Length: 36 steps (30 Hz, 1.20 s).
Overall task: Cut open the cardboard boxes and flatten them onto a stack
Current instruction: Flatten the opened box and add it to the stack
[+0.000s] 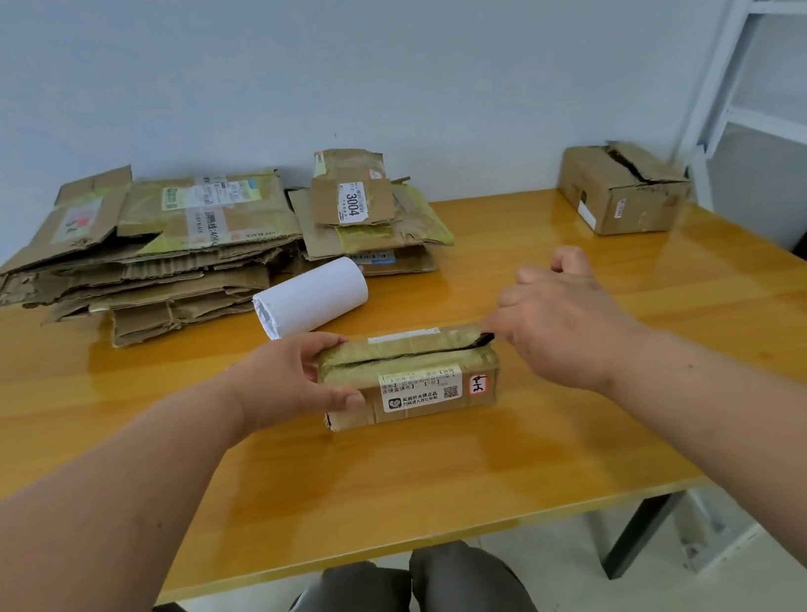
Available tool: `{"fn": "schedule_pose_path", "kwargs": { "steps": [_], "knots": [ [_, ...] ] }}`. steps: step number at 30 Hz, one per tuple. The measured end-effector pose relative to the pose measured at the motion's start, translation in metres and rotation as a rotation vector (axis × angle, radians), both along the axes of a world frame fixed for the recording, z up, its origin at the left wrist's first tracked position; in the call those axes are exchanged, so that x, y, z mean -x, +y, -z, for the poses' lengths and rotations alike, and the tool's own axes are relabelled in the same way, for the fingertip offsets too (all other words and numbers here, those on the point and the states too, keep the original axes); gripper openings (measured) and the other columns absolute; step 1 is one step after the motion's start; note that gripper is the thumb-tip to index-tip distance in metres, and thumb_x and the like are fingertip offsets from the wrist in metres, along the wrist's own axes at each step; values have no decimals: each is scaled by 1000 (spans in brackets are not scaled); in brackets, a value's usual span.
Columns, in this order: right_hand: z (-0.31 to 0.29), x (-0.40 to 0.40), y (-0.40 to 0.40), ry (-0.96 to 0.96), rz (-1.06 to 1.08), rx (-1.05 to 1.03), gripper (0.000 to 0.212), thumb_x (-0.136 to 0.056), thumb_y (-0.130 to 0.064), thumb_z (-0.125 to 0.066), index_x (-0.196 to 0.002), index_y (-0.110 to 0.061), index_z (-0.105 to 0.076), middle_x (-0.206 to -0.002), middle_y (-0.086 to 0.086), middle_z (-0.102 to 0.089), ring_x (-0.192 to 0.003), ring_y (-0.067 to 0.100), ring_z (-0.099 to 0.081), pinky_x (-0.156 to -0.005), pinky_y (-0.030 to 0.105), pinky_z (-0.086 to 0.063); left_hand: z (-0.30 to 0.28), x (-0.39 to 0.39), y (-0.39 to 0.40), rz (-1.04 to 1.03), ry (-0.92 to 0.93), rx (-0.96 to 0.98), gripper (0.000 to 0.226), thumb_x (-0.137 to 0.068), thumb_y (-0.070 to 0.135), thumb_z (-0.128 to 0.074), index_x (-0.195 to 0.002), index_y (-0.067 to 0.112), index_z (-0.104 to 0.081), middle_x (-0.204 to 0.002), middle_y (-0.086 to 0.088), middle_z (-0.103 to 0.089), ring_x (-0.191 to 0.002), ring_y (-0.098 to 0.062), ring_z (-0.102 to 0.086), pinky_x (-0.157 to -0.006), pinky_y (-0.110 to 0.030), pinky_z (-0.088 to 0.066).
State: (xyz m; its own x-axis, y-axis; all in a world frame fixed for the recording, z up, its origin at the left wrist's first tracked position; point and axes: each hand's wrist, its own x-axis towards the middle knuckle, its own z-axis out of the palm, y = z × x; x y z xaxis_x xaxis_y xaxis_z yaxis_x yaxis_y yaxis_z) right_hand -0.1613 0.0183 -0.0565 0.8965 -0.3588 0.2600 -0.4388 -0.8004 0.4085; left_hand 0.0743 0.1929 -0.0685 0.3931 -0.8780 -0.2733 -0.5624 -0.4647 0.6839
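Box (408,375): small, taped, on table (415,475) near front centre; slit open along top seam; white label on near face
Left hand (292,381): clamped on box's left end, fingers over top, thumb on near face
Right hand (557,323): at box's right end, fingers curled; blade or tool not discernible, so grip cannot be confirmed
Stack (151,258): flattened cardboard, far left of table; smaller pile (371,217) just beside it on the right
Roll (311,297): white paper, lying between stack and box
Second box (625,186): uncut, far right corner, well apart from hands
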Motion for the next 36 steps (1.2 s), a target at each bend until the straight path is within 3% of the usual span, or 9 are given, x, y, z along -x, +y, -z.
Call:
{"fn": "schedule_pose_path", "kwargs": {
  "steps": [8,11,17,20,23,27,30,33,36],
  "knots": [
    [-9,50,-29,94,154,54,26,-82,-8,-63,-84,-33,-72,-64,-14,-43,-74,14,-34,-76,37,-20,3,-6,-2,-5,-107,-41,86,-65,54,-84,-140,37,-46,-119,9,-59,-110,-14,-55,-105,-40,-42],
    [-6,55,-25,-124,429,-235,24,-101,-29,-40,-103,-36,-63,-88,-15,-60,-88,15,-46,-80,37,-23,1,1,-10,9,-223,-81,85,-60,69,-77,-133,34,-50,-110,15,-59,-107,-15,-55,-104,-45,-40],
    [8,-8,24,-398,325,-926,23,-94,-40,-51,-110,-24,-57,-94,-3,-61,-87,22,-58,-70,33,-46,-13,38,-21,14,-445,-242,99,-65,89,-51,-143,33,-31,-121,7,-55,-104,-18,-51,-99,-41,-42],
    [18,-27,37,-402,299,-1099,49,-88,-53,-58,-131,-32,-54,-123,-6,-60,-113,20,-57,-91,33,-47,-16,50,-20,94,-322,-221,89,-82,81,-35,-155,35,-10,-128,-2,-61,-106,-18,-59,-94,-35,-45],
    [22,-37,41,-507,283,-1296,70,-76,-64,-57,-140,-36,-48,-134,-8,-57,-118,20,-58,-99,39,-48,-24,55,-18,146,-228,-223,67,-99,61,-26,-154,40,6,-100,-5,-72,-107,-18,-61,-101,-36,-36],
    [20,-37,34,-532,292,-1384,39,-91,-47,-62,-128,-36,-57,-107,-15,-63,-104,12,-64,-92,31,-51,-30,45,-17,159,-108,-240,62,-102,47,-39,-153,46,-5,-89,0,-75,-110,-15,-59,-110,-40,-27],
    [15,-26,30,-465,293,-1352,42,-91,-50,-62,-130,-35,-57,-114,-13,-58,-104,10,-55,-82,23,-45,-36,40,-24,258,-284,-252,66,-94,38,-52,-150,49,-19,-113,4,-58,-110,-17,-53,-102,-37,-39],
    [14,-19,27,-414,297,-1326,39,-94,-47,-59,-129,-29,-60,-122,-5,-61,-105,17,-54,-85,30,-44,-43,40,-34,440,-680,-200,59,-89,48,-58,-142,54,-33,-145,9,-32,-135,-20,-31,-111,-46,-26],
    [17,-17,24,-388,298,-1289,40,-93,-50,-58,-118,-20,-66,-114,5,-68,-102,22,-61,-92,38,-47,-54,41,-43,588,-656,-255,61,-89,42,-63,-143,50,-35,-158,22,-19,-147,-12,-19,-117,-43,-21]
  ]
}}
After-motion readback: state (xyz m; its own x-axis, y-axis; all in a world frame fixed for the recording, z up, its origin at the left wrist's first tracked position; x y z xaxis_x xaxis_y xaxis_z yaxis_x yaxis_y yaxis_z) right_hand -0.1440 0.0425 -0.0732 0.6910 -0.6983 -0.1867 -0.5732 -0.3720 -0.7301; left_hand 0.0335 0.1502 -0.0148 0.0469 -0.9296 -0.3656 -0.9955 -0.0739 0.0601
